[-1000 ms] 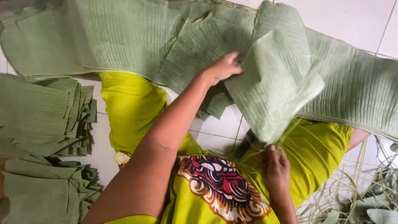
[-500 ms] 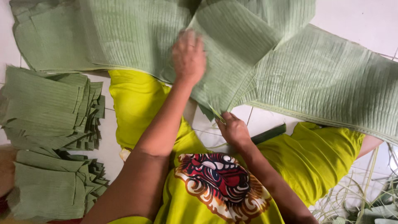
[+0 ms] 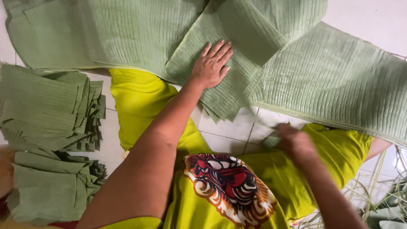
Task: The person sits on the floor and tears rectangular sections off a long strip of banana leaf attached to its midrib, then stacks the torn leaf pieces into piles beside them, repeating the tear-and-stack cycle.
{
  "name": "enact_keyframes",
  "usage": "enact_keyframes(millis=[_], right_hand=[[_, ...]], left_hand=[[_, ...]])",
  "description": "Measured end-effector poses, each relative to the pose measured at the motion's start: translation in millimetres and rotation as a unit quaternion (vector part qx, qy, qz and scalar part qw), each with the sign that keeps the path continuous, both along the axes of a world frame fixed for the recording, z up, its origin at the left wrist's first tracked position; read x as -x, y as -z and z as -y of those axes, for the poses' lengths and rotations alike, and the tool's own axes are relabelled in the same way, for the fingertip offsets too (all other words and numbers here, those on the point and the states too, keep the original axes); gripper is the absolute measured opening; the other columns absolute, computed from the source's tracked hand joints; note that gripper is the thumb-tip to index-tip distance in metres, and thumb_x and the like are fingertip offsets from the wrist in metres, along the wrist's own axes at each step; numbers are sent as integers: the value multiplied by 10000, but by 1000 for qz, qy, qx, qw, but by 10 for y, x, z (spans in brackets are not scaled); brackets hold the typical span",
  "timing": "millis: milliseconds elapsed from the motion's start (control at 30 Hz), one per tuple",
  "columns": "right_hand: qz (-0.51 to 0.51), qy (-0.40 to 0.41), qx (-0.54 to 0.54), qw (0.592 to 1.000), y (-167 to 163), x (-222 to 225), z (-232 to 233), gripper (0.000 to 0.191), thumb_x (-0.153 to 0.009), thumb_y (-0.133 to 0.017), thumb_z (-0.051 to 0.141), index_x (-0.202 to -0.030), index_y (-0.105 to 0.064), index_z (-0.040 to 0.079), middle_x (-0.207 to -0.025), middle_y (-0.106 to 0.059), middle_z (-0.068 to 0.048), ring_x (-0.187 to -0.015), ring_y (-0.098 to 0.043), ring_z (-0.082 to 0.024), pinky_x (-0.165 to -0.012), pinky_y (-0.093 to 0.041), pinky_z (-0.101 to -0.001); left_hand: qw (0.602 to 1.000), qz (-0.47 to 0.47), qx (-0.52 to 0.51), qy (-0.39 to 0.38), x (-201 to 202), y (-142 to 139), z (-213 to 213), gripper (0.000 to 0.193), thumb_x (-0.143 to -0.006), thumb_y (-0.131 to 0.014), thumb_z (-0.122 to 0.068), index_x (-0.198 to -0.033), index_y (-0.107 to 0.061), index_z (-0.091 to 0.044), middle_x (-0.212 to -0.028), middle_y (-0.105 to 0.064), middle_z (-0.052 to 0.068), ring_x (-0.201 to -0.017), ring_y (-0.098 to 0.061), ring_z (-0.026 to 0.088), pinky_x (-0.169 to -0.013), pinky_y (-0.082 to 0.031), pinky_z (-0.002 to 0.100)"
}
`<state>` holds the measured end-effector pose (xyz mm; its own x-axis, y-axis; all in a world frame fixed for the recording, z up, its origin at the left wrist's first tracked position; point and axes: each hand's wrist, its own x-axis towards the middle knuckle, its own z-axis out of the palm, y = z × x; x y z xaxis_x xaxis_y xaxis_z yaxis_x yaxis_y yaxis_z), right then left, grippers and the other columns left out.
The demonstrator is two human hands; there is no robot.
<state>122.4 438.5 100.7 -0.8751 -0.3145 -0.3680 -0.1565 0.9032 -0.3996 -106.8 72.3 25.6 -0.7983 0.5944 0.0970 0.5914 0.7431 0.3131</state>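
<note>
My left hand lies flat, fingers spread, on a small stack of cut banana leaf pieces that rests on large green leaf sheets spread over the white tiled floor. My right hand is blurred by motion above my right knee, just off the stack's lower right corner. A small greenish scrap shows at its fingers; whether the hand grips it is unclear. My legs in yellow-green cloth lie under the leaves.
Two piles of folded leaf pieces sit at the left, an upper pile and a lower pile. Another long leaf sheet stretches to the right. Thin leaf ribs and trimmings litter the floor at the lower right.
The lifted leaf piece has been laid down on the stack. My left hand came down flat on it. My right hand left the stack's corner and moved right toward my knee.
</note>
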Motion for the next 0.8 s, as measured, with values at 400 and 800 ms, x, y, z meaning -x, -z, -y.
enact_keyframes(millis=[400, 800], right_hand=[[-25, 122, -211, 970, -405, 1309, -13, 1015, -720, -783, 634, -1529, -420, 139, -1613, -311, -223, -1461, -283, -434, -1064, -212, -750], [-47, 462, 323, 825, 91, 1785, 635, 290, -1071, -675, 330, -1106, -712, 45, -1116, -740, -146, -1004, -713, -256, -900, -610, -424]], left_hand=[[998, 56, -24, -31, -156, -133, -473, 579, -831, -685, -309, -1396, -599, -213, -1527, -429, 148, -1436, -348, 359, -1178, -269, 609], [997, 52, -36, -38, -186, -123, -523, 438, -912, -652, -349, -1334, -645, -230, -1552, -431, 123, -1483, -324, 333, -1213, -249, 654]])
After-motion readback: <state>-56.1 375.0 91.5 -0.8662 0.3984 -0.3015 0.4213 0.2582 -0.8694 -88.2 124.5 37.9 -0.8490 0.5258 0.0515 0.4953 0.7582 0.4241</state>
